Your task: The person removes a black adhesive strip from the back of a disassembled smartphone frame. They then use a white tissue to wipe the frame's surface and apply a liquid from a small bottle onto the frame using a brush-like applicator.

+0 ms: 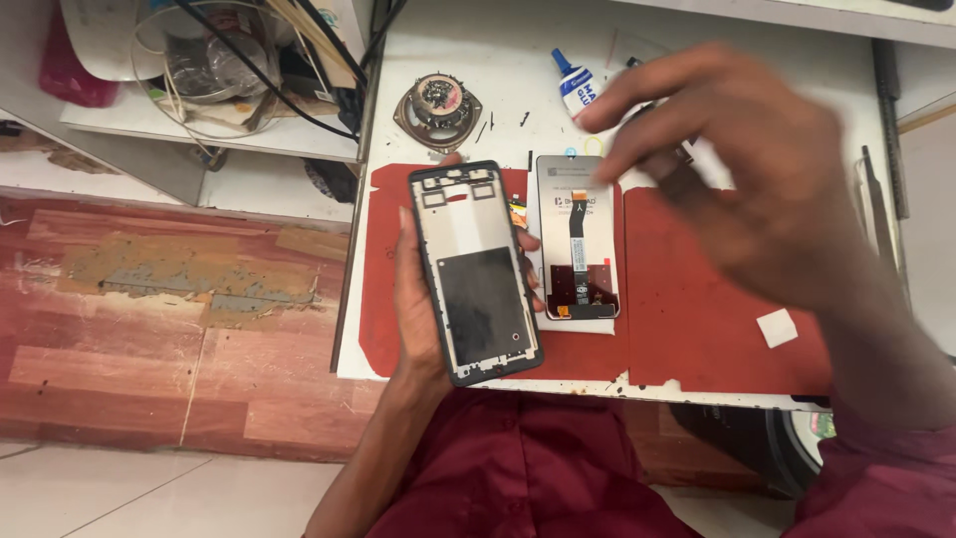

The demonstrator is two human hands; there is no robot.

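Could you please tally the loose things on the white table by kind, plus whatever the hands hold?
Phone frame, held in the left hand: 1
Phone screen: 1
Glue tube: 1
Round speaker: 1
White square pad: 1
Total: 5
The right hand holds nothing visible.

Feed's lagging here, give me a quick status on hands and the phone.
Left hand grips the phone frame, open side up. Right hand blurred above the glue tube, empty as far as visible. Replacement screen flat on red mat.
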